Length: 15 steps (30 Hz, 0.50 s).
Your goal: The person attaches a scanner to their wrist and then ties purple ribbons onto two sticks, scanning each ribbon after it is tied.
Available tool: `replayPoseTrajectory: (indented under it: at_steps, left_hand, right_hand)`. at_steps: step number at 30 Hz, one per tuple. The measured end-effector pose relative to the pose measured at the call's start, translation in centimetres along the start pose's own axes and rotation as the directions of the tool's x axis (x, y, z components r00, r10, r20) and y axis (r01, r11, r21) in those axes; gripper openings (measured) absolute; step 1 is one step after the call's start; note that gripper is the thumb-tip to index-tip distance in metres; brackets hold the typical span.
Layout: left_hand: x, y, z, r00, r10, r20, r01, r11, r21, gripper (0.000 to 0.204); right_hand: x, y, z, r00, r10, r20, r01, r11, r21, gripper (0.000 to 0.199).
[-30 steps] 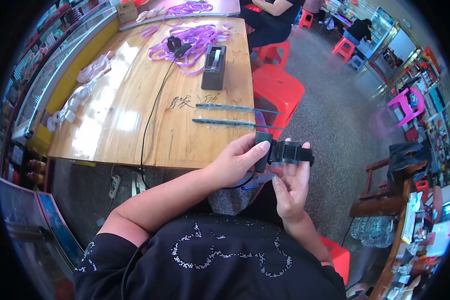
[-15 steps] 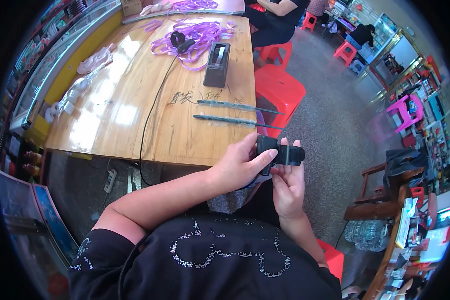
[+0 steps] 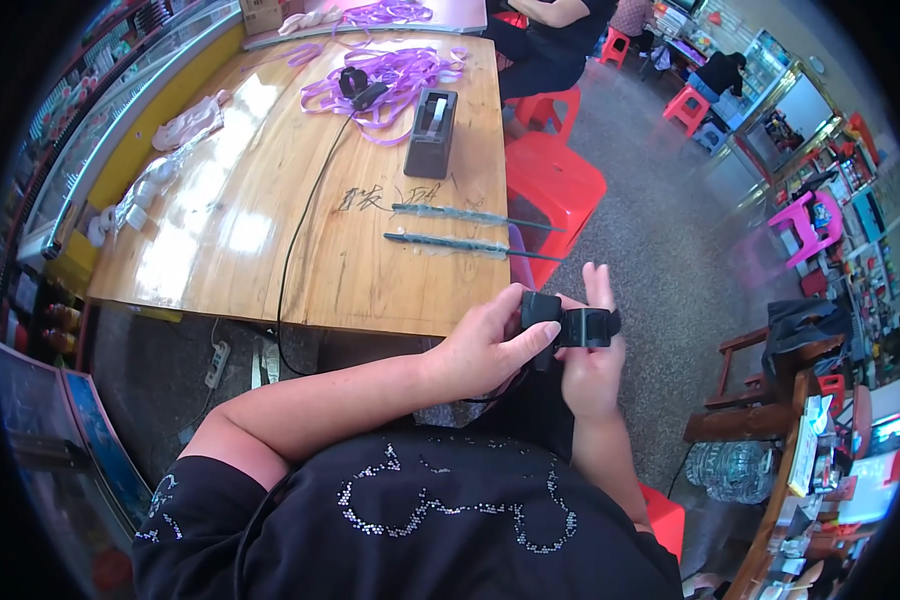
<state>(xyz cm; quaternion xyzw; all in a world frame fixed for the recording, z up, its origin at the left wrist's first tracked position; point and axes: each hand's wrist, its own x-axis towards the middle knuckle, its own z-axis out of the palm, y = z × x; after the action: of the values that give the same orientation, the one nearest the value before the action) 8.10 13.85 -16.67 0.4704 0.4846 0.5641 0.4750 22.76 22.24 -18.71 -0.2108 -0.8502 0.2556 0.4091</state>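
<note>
My left hand (image 3: 478, 348) grips a small black box-shaped device (image 3: 541, 312) just off the table's near right corner, its thumb lying across the front. From the device's right side a black strap (image 3: 591, 327) reaches over the palm side of my right hand (image 3: 592, 385). That hand is open, palm up, with its longer fingers stretched out beyond the strap. Whether the strap closes around the hand is hidden. Two thin dark sticks (image 3: 445, 242) with clear wrapping lie on the table nearby, their ends jutting past its right edge.
The wooden table (image 3: 340, 270) carries a black tape dispenser (image 3: 429, 150), a heap of purple ribbon (image 3: 400, 85) and another black device (image 3: 358, 88) on a cable. Red stools (image 3: 555, 185) stand along its right side. A seated person (image 3: 550, 50) is at the far end.
Both hands have shifted slightly right and down with the black device. My right hand has turned, and the strap now sits lower against its fingers.
</note>
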Motion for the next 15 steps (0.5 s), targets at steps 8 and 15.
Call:
replayPoseTrajectory:
  at_steps: [8, 15]
  left_hand:
    - [-0.1, -1.9, 0.7, 0.995, -0.103, -0.001, 0.102, 0.989, -0.109, 0.029]
    - [-1.1, -1.2, 1.3, 0.991, -0.109, 0.080, 0.123, 0.972, -0.200, 0.026]
  right_hand:
    - [0.5, -2.4, -0.8, 0.831, 0.551, 0.075, -0.330, 0.380, 0.864, 0.064]
    - [0.8, 1.4, 0.3, 0.968, 0.097, -0.232, -0.141, 0.973, -0.182, 0.064]
